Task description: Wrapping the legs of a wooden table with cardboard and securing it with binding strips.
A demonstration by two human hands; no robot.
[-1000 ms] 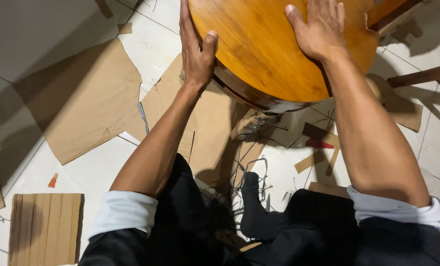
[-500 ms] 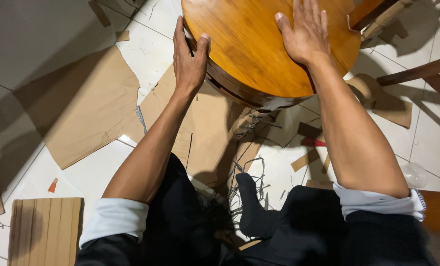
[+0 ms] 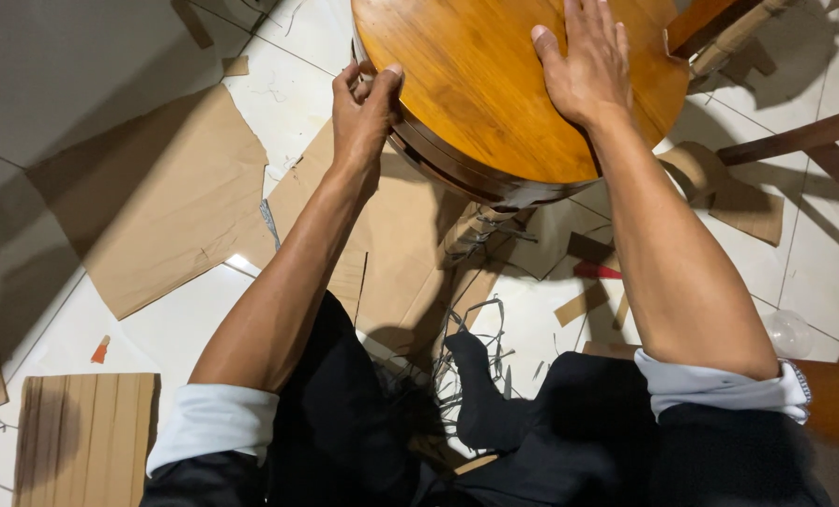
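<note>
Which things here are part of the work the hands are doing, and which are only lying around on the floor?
In the work:
- round wooden tabletop
- left hand, pinching its edge
- right hand, flat on top

Lying about:
- cardboard sheets
- slatted wooden board
- tangled wire
- red scrap
- clear plastic cup

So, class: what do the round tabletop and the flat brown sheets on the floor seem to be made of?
Round tabletop: probably wood, varnished; grain lines and a soft sheen show. Brown sheets: likely cardboard, matte, with torn, creased edges. Floor: looks like glossy white tile with dark joints.
</note>
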